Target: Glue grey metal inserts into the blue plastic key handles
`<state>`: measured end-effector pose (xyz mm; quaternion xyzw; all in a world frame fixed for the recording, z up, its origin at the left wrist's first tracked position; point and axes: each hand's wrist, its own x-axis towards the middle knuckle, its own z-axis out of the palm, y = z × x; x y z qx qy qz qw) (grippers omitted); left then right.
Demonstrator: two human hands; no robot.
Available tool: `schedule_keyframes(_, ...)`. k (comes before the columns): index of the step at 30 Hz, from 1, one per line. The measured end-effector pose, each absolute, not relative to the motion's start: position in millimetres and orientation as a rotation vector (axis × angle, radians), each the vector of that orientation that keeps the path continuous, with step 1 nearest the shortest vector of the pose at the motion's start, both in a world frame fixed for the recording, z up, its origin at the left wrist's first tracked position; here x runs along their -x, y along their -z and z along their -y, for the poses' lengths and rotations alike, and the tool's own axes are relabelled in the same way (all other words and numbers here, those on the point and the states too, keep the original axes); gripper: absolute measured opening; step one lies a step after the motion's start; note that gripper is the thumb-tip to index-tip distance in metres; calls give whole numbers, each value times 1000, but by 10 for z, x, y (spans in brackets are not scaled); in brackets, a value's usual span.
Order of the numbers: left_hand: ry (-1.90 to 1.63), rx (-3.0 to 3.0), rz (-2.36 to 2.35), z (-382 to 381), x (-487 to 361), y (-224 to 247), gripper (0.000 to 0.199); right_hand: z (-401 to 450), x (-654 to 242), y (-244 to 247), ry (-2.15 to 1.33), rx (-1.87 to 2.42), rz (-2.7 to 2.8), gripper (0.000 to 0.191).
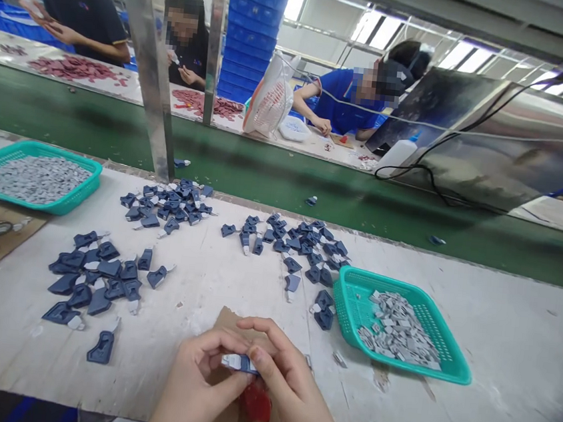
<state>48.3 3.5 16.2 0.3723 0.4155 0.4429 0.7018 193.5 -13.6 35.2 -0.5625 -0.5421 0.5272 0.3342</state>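
Between my two hands is a small dark blue plastic part with a light grey tip (pixel 240 363). The fingers and thumb of my left hand (pixel 206 378) pinch it from the left. My right hand (pixel 288 379) grips its other end, thumb on top and index finger stretched along the far side. Beneath the hands, a red piece (pixel 256 402) rests on a brown cardboard sheet (pixel 230 318), partly covered by my fingers. Loose blue parts with grey tips (pixel 104 269) lie in a pile to the left.
A green basket of small grey pieces (pixel 445 376) stands at the right, and another green basket (pixel 78 203) at the far left. More blue parts (pixel 303 240) lie behind my hands. Beyond runs a green conveyor belt (pixel 250 174); several people sit across it. A metal post (pixel 148 69) rises at the belt's edge.
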Motion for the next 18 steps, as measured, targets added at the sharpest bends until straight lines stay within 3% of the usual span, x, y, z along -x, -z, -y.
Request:
schedule_keyframes(5, -1023, -882, -937, -111, -456, -142, 8, 47, -1890, -379, -1259, 1498, 1511, 41)
schedule_keyframes(12, -968, -1094, -997, -297, -393, -213, 12, -159, -1876, -228, -1376, 1439, 1449, 49)
schedule_keyframes(18, -918, -1578, -1237, -1308, -434, -305, 18, -282, -2117, -154, -1172, 1479, 1252, 54)
